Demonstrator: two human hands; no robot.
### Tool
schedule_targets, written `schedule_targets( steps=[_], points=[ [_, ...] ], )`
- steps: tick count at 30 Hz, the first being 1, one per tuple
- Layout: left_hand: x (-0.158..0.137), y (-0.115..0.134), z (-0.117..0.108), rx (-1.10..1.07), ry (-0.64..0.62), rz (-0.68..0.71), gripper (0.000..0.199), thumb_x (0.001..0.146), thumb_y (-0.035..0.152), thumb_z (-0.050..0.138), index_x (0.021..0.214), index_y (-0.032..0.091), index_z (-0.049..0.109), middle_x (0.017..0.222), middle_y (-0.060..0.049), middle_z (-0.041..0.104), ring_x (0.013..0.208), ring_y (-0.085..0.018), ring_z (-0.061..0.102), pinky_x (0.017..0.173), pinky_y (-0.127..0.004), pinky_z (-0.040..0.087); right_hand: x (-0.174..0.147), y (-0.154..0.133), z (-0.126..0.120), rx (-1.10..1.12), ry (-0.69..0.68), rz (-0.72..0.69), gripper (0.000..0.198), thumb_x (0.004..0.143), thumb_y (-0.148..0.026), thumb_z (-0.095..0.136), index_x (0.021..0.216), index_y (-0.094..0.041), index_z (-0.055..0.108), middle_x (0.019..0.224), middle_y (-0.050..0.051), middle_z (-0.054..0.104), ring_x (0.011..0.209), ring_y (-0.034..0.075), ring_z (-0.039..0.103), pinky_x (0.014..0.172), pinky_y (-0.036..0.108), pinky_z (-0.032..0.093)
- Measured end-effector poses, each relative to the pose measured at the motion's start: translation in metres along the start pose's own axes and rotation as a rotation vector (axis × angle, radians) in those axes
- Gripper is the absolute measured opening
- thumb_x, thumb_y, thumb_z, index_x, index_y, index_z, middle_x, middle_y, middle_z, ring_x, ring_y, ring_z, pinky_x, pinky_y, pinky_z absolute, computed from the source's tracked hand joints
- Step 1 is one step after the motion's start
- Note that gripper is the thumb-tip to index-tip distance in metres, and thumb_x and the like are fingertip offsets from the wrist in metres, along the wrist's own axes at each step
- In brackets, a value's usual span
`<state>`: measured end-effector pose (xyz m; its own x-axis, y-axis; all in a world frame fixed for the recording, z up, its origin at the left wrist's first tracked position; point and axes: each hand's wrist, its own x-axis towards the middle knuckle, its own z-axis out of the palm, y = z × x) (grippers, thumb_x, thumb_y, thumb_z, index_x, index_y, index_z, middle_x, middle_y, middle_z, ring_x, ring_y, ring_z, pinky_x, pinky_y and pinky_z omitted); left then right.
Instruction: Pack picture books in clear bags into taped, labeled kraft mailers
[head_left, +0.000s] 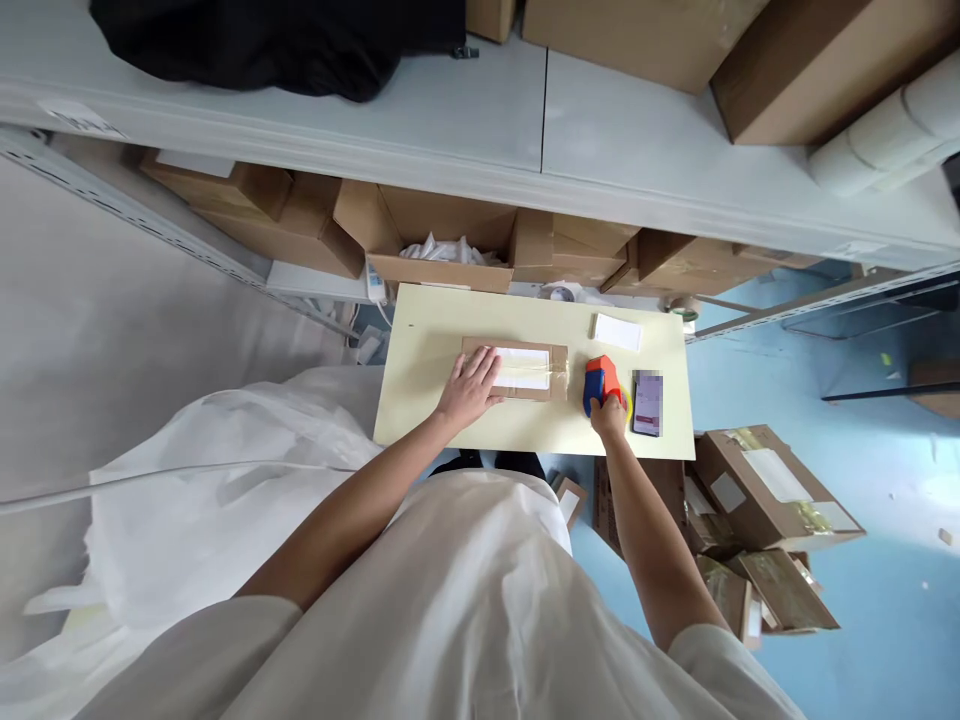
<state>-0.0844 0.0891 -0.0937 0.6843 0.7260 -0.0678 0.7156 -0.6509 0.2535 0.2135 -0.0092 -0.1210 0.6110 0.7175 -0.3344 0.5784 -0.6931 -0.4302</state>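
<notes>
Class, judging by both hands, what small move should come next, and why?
Perhaps the right hand should release the tape dispenser: the box, under the left hand, already bears clear tape at its right end.

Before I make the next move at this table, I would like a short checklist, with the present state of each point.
1. Cardboard box steadied: ok, left grip rests on its left end.
2. Label on box: ok, on the top face.
3. Tape dispenser in hand: ok, right grip holds it.
4. Dispenser apart from box: ok, a gap shows.
5. Phone clear of dispenser: cannot tell, very close.
6. Tape pressed flat: cannot tell, too small.
</notes>
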Motion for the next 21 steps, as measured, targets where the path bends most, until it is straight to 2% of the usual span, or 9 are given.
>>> schedule_targets(
  steps=[3, 6, 8, 11, 13, 17, 19, 21],
  points=[
    [-0.006, 0.001, -0.001, 0.005, 0.007, 0.014, 0.071, 0.089, 0.041, 0.052, 0.149, 0.012, 0.026, 0.155, -0.013, 0.024, 0.145, -0.028, 0.018, 0.117, -0.052, 0.013, -0.003, -0.010, -0.030, 0.162, 0.128, -0.032, 0.029, 0.086, -0.043, 0.038, 0.087, -0.018, 0.053, 0.078, 0.007, 0.059, 0.071, 0.020, 0.055, 0.062, 0.031, 0.041],
    [-0.018, 0.004, 0.001, 0.011, 0.014, 0.024, 0.071, 0.087, 0.040, 0.054, 0.148, 0.014, 0.027, 0.154, -0.012, 0.026, 0.144, -0.028, 0.019, 0.117, -0.052, 0.014, -0.012, -0.035, -0.058, 0.433, 0.255, -0.210, 0.037, 0.087, -0.052, 0.034, 0.068, -0.021, 0.043, 0.061, -0.002, 0.045, 0.057, 0.013, 0.041, 0.053, 0.026, 0.033],
    [-0.029, 0.005, 0.002, 0.010, 0.018, 0.025, 0.072, 0.087, 0.039, 0.055, 0.148, 0.015, 0.027, 0.154, -0.012, 0.027, 0.144, -0.028, 0.019, 0.117, -0.052, 0.015, -0.018, -0.062, -0.067, 0.510, 0.166, -0.318, 0.045, 0.085, -0.059, 0.037, 0.059, -0.022, 0.035, 0.054, -0.004, 0.035, 0.052, 0.011, 0.032, 0.049, 0.025, 0.028],
    [-0.041, 0.008, 0.002, -0.012, 0.025, 0.014, 0.072, 0.085, 0.037, 0.057, 0.148, 0.016, 0.028, 0.153, -0.013, 0.029, 0.144, -0.029, 0.022, 0.117, -0.052, 0.015, -0.026, -0.104, -0.066, 0.450, -0.156, -0.424, 0.052, 0.081, -0.067, 0.042, 0.055, -0.022, 0.034, 0.051, -0.005, 0.031, 0.049, 0.009, 0.029, 0.047, 0.025, 0.025],
    [-0.044, 0.009, 0.000, -0.057, 0.033, 0.008, 0.070, 0.084, 0.034, 0.058, 0.147, 0.016, 0.031, 0.153, -0.013, 0.030, 0.143, -0.029, 0.023, 0.117, -0.052, 0.015, -0.027, -0.124, -0.062, 0.365, -0.294, -0.450, 0.055, 0.080, -0.069, 0.042, 0.054, -0.021, 0.035, 0.050, -0.005, 0.031, 0.048, 0.009, 0.029, 0.046, 0.025, 0.025],
    [-0.040, 0.009, -0.011, -0.279, 0.046, -0.070, 0.058, 0.090, 0.039, 0.047, 0.141, 0.014, 0.040, 0.148, -0.015, 0.038, 0.141, -0.028, 0.029, 0.115, -0.053, 0.019, -0.022, -0.136, -0.060, 0.279, -0.412, -0.442, 0.058, 0.077, -0.074, 0.042, 0.053, -0.021, 0.036, 0.047, -0.004, 0.036, 0.046, 0.009, 0.031, 0.044, 0.025, 0.028],
    [-0.035, 0.010, -0.020, -0.444, 0.124, -0.170, 0.049, 0.094, 0.039, 0.036, 0.136, 0.015, 0.046, 0.145, -0.014, 0.045, 0.139, -0.027, 0.033, 0.114, -0.054, 0.020, -0.018, -0.135, -0.061, 0.288, -0.432, -0.438, 0.058, 0.075, -0.074, 0.044, 0.053, -0.021, 0.037, 0.047, -0.004, 0.037, 0.045, 0.009, 0.031, 0.044, 0.025, 0.029],
    [-0.028, 0.011, -0.029, -0.651, 0.253, -0.282, 0.047, 0.095, 0.040, 0.032, 0.133, 0.017, 0.049, 0.142, -0.013, 0.048, 0.136, -0.025, 0.038, 0.113, -0.051, 0.025, -0.015, -0.132, -0.063, 0.300, -0.434, -0.450, 0.058, 0.075, -0.073, 0.046, 0.053, -0.021, 0.036, 0.046, -0.004, 0.035, 0.044, 0.008, 0.030, 0.043, 0.025, 0.028]
  ],
)
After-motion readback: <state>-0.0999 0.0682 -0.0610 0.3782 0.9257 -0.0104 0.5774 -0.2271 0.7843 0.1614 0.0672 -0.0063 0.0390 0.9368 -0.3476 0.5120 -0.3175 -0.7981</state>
